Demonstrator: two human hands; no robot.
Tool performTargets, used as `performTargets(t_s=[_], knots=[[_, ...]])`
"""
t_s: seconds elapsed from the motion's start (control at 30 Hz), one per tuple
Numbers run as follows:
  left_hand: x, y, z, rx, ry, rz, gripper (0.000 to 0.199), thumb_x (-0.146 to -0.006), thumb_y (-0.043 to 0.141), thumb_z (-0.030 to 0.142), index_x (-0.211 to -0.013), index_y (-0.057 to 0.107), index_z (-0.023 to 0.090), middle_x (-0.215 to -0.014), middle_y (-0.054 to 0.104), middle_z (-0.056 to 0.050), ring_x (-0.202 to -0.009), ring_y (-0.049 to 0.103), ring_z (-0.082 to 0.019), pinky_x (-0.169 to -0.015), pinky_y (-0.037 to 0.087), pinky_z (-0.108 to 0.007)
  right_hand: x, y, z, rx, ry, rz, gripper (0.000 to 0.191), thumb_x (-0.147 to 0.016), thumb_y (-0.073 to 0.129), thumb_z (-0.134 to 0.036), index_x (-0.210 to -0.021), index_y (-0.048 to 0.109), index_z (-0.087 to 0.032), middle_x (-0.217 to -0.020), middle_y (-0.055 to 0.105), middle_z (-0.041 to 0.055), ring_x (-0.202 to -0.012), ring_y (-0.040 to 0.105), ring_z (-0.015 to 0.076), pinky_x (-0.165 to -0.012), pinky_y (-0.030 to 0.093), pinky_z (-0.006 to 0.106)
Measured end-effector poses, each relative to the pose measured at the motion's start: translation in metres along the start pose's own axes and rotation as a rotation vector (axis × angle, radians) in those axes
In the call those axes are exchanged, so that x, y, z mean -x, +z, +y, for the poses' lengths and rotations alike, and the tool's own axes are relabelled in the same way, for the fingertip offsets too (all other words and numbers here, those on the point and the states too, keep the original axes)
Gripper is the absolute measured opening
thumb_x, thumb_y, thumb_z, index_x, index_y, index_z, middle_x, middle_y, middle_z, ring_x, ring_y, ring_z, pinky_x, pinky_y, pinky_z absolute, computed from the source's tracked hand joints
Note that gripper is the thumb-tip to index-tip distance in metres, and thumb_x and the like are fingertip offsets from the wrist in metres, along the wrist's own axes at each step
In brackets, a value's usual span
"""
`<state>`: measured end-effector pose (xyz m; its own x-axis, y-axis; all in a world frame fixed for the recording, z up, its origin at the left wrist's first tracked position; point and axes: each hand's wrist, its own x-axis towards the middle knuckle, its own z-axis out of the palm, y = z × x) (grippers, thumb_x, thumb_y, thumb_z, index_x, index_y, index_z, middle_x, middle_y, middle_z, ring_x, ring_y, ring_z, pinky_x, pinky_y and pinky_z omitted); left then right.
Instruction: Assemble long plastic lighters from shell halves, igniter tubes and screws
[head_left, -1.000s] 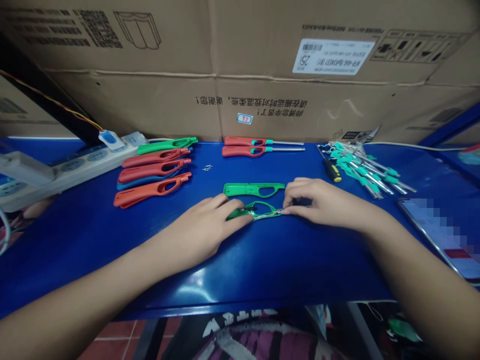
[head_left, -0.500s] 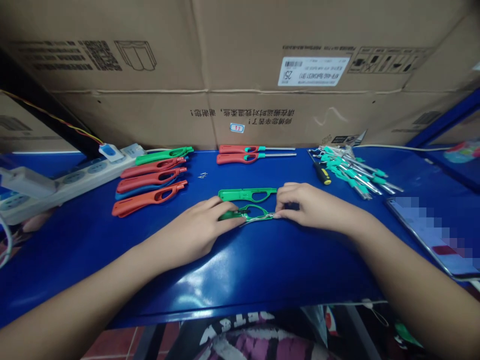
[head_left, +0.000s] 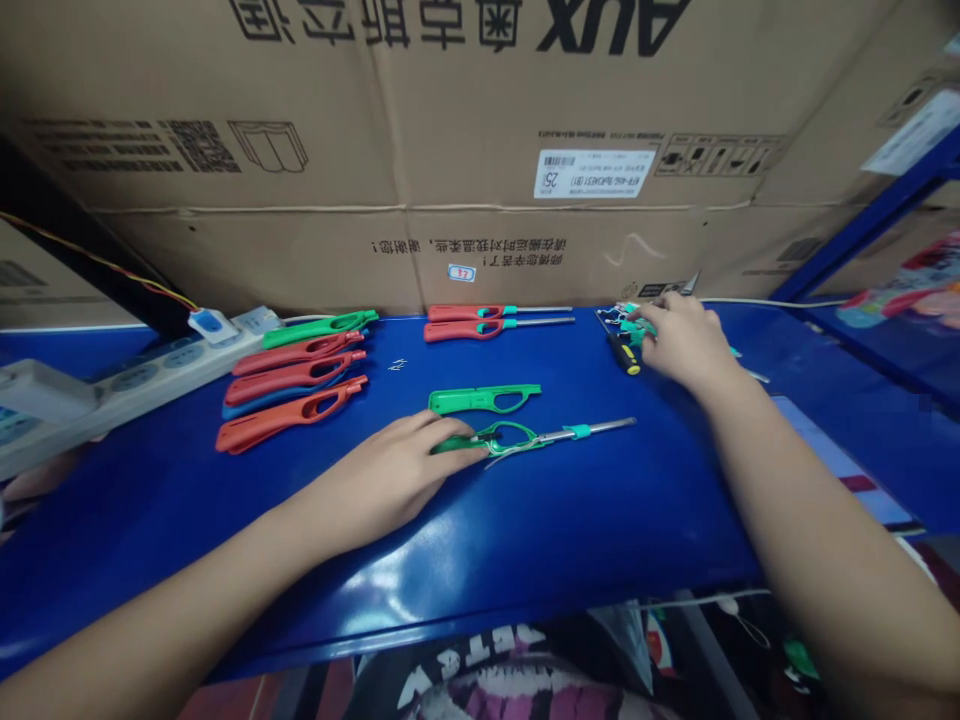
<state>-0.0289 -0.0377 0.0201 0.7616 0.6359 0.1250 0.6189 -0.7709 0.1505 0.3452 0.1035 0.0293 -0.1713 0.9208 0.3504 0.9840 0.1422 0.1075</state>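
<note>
My left hand (head_left: 394,465) presses on the rear of a green lighter half-shell (head_left: 517,434), its fingers wrapped over the grip and hiding part of it. Thin wires show inside this half, and a metal tube (head_left: 606,427) with a teal collar sticks out of its front to the right. Just behind lies a matching green half-shell (head_left: 487,399). My right hand (head_left: 686,345) reaches over the pile of metal tubes with teal parts (head_left: 634,330), fingers apart and touching the pile. Much of that pile is hidden beneath the hand.
A black-and-yellow screwdriver (head_left: 622,352) lies beside the pile. Two red lighters (head_left: 461,328) with tubes sit at the back. Several coloured shells (head_left: 292,410) line the left, near a white power strip (head_left: 135,385). Small metal pins (head_left: 397,365) are scattered between. A phone (head_left: 840,460) lies right.
My right hand has left the front end of the green shell and moved right and back to the pile, uncovering the tube. My left hand stays on the shell. The view has tilted up.
</note>
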Motion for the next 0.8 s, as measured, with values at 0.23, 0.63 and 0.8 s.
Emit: performTargets(t_s=[0.23, 0.63, 0.8], knots=[[-0.002, 0.009, -0.005, 0.066, 0.007, 0.136, 0.033, -0.104, 0.046, 0.022, -0.133, 0.061, 0.023, -0.128, 0.069, -0.007, -0.113, 0.065, -0.023, -0.097, 0.054, -0.041, -0.005, 0.018, 0.010, 0.004, 0.097, -0.126, 0.028, -0.083, 0.056, -0.019, -0.106, 0.071, -0.020, -0.114, 0.063, 0.0154, -0.109, 0.058, 0.0356, -0.084, 0.050, 0.046], [-0.002, 0.010, -0.002, 0.043, -0.001, 0.142, 0.031, -0.104, 0.046, 0.021, -0.131, 0.061, 0.022, -0.132, 0.068, -0.006, -0.117, 0.063, -0.022, -0.099, 0.053, -0.040, -0.001, 0.006, -0.010, -0.148, -0.091, 0.223, 0.020, -0.085, 0.056, -0.024, -0.100, 0.070, -0.020, -0.104, 0.065, 0.0130, -0.101, 0.058, 0.0327, -0.085, 0.048, 0.045], [-0.001, 0.008, -0.002, 0.038, -0.003, 0.110, 0.035, -0.104, 0.044, 0.018, -0.134, 0.060, 0.025, -0.136, 0.066, -0.003, -0.117, 0.061, -0.022, -0.096, 0.053, -0.039, 0.000, 0.010, -0.011, -0.138, -0.036, 0.135, 0.018, -0.081, 0.059, -0.020, -0.096, 0.069, -0.021, -0.105, 0.067, 0.0126, -0.096, 0.062, 0.0312, -0.073, 0.047, 0.038]])
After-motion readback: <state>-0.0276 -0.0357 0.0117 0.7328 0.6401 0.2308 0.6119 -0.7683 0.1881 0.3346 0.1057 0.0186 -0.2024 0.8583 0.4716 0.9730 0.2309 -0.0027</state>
